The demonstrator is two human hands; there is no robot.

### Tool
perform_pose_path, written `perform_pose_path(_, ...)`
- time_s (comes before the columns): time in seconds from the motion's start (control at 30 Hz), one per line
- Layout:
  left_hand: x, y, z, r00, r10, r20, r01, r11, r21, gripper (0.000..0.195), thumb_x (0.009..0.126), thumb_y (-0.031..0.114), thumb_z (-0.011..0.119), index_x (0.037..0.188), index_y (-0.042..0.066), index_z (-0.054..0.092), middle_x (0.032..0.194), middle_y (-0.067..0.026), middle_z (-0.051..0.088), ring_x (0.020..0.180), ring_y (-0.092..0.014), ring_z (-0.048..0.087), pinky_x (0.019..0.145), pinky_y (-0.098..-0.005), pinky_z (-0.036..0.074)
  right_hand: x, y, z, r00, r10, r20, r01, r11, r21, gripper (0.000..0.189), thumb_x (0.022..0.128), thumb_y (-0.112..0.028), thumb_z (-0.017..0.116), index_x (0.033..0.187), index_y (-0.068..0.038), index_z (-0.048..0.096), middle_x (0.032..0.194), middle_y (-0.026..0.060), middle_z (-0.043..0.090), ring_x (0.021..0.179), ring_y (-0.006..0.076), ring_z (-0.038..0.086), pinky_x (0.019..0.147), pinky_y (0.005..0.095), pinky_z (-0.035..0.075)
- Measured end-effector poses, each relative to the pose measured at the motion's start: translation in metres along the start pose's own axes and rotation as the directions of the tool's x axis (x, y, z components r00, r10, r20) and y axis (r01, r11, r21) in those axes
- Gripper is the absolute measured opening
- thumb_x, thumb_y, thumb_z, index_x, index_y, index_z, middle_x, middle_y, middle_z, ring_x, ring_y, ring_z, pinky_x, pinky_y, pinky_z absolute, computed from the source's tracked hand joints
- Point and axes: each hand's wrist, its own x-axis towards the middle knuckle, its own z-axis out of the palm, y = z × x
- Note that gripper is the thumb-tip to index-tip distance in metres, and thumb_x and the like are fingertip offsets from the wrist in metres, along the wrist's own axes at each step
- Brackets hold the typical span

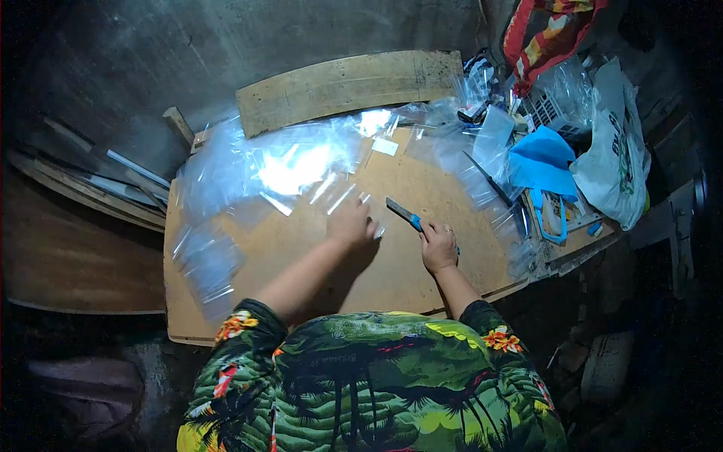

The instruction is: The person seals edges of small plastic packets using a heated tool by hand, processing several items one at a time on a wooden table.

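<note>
My right hand (pixel 439 247) grips the blue handle of a knife (pixel 402 210), its straight blade pointing up and to the left just over the wooden tabletop (pixel 406 277). To its left, my left hand (pixel 350 221) is blurred, with its fingers curled around a piece of clear plastic film (pixel 334 194). A bit of shiny film also shows by the thumb. Beyond that hand lies a wide spread of clear plastic sheets or bags (pixel 226 178), bright with glare. A smaller stack of clear plastic (pixel 209 265) rests at the table's left side.
A wooden board (pixel 350 90) stands along the back edge. At right are a long dark blade-like tool (pixel 487 178), a blue fabric bag (pixel 542 158), a white plastic bag (pixel 613 147) and a basket (pixel 545 113). A small white card (pixel 385 147) lies near the back.
</note>
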Motion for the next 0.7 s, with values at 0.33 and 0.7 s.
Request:
perform_pose_path(0.33,0.006,0.018,0.063,0.984,0.089,0.152,-0.135,0.934,0.329,0.023,0.084,0.018,0.045,0.093,0.001,0.059,0.097,-0.0262,0.055,0.098,-0.040,0.055,0.079,-0.0470,0.048,-0.018,-0.001,-0.014,0.996,0.043,0.075,-0.049,0.995,0.089,0.029,0.075,-0.012,0.063,0.104,-0.011,0.060,0.096,0.0091,0.057,0.089,0.0310,0.052,0.077,0.0407,0.044)
perform_pose_path(0.7,0.005,-0.004,0.056,0.998,0.011,-0.056,-0.005,0.994,0.107,0.013,0.082,0.016,0.046,0.083,0.006,0.055,0.077,-0.0153,0.062,0.066,-0.030,0.063,0.055,-0.0386,0.052,-0.055,-0.009,-0.047,0.987,0.057,0.154,-0.077,0.988,0.131,0.027,0.075,-0.011,0.063,0.102,-0.008,0.061,0.093,0.0129,0.057,0.086,0.0333,0.053,0.077,0.0408,0.044)
